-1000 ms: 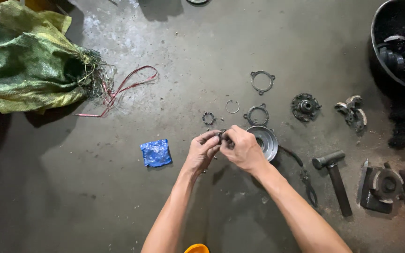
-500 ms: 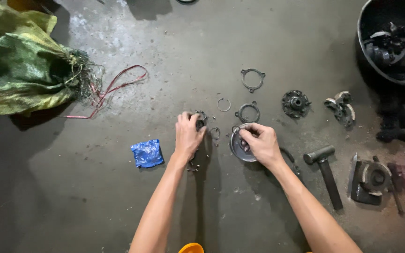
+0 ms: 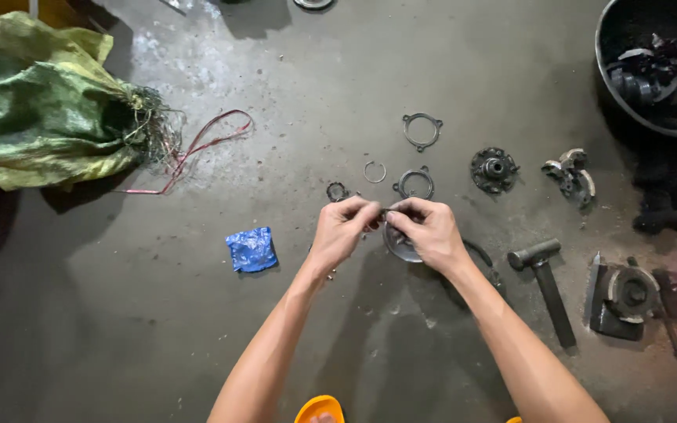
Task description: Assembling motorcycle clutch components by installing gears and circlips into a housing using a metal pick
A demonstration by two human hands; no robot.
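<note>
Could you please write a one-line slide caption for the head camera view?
Left hand and right hand pinch a small metal part above a concrete floor strewn with rings and a hammer.

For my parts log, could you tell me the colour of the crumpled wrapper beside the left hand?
The crumpled wrapper is blue, seen in the head view.

Stained grey concrete floor
</note>
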